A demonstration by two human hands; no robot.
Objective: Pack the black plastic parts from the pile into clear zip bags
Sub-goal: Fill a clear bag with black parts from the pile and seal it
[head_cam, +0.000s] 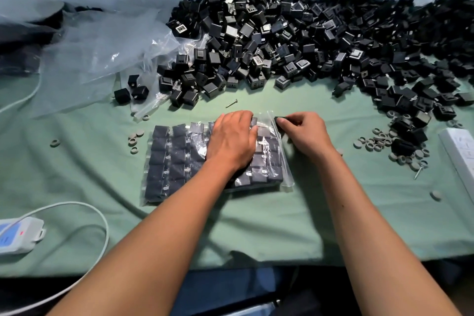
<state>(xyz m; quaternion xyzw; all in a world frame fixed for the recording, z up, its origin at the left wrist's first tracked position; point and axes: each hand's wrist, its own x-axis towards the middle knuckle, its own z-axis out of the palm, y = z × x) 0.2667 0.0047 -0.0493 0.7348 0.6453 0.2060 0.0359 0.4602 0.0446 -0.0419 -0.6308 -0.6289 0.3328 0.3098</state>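
Observation:
A clear zip bag lies flat on the green cloth, filled with rows of black plastic parts. My left hand presses palm-down on the bag's right half, fingers spread and straight. My right hand is at the bag's open right edge and pinches one black part between thumb and fingers. A large pile of loose black parts spreads across the back and right of the table.
Crumpled clear plastic bags lie at the back left. Grey rings are scattered right and left of the bag. A screw lies behind the bag. A white power strip sits at the right edge, a white device with cable at front left.

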